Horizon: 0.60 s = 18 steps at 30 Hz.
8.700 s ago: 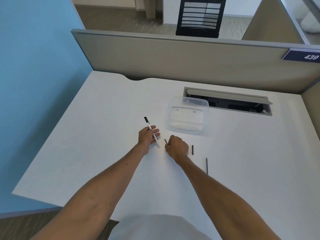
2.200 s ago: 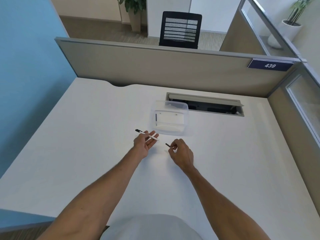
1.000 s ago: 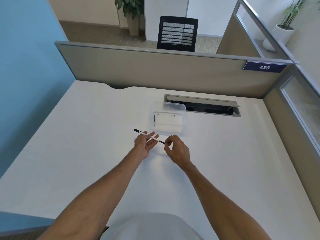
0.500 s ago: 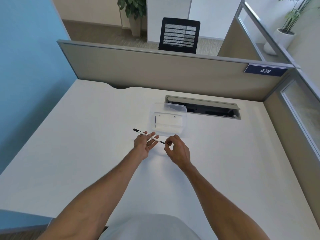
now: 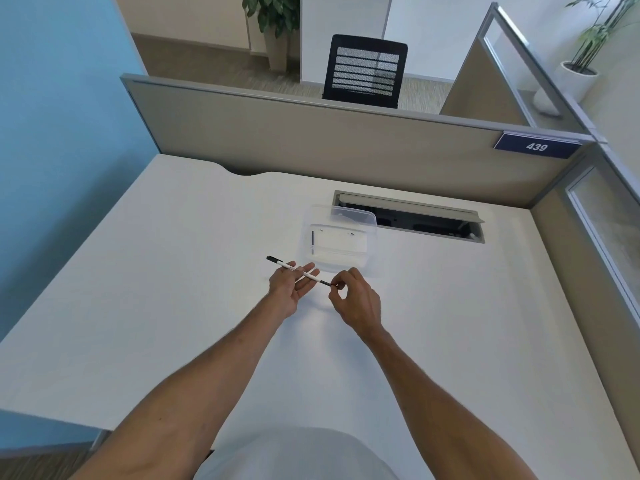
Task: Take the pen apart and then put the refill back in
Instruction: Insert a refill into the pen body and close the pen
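A thin white pen (image 5: 308, 274) with a black end lies across the fingers of my left hand (image 5: 289, 289), just above the white desk (image 5: 173, 271). Its black end sticks out to the upper left. My right hand (image 5: 353, 299) pinches a small dark tip piece (image 5: 326, 283) at the pen's right end, thumb and forefinger closed on it. The refill is not visible as a separate part.
A clear plastic box (image 5: 337, 242) with a dark pen part inside stands just beyond my hands. Behind it is an open cable slot (image 5: 408, 216) in the desk. A grey partition (image 5: 311, 140) closes the far edge, a blue wall the left.
Over the last two seconds my right hand brought the dark tip piece up to the pen's right end and has stayed there. My left hand kept the pen nearly still.
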Motion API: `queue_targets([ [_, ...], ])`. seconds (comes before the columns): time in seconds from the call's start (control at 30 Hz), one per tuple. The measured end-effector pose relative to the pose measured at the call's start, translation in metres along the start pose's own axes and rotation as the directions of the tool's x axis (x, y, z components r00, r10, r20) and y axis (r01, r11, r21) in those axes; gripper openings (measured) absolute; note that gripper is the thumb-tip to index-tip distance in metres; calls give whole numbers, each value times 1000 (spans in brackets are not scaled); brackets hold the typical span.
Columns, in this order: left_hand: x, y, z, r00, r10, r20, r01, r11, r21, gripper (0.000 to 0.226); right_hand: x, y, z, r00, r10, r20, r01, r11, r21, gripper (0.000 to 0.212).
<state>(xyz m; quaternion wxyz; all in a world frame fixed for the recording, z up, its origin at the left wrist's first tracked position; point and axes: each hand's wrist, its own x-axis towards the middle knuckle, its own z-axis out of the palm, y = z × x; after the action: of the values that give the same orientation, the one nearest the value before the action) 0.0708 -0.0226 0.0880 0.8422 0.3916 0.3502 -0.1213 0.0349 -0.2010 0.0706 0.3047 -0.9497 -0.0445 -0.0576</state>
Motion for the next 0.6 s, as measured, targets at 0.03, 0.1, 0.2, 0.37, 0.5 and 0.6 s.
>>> queue_targets([
  [0.03,0,0,0,1000,0,1,0,1000,-2,30,0,0,1,1000,18,0,-18,1000,8,5],
  [0.1,1,0,0,1000,-4,-1,4,1000,-6,29,1,0,3,999,44,3,-44,999,21,3],
  [0.2,1,0,-1,1000,-11,-5,11,1000,-2,27,0,2,5,998,58,11,-58,998,20,2],
  [0.37,1,0,1,1000,-16,-10,16,1000,-18,28,2,3,5,998,70,11,-70,997,32,3],
  [0.5,3,0,3,1000,-14,-16,14,999,-32,32,2,4,5,997,82,-2,-82,996,40,4],
  [0.6,3,1,4,1000,-15,-10,15,1000,-23,30,2,4,5,997,81,-1,-80,996,41,3],
])
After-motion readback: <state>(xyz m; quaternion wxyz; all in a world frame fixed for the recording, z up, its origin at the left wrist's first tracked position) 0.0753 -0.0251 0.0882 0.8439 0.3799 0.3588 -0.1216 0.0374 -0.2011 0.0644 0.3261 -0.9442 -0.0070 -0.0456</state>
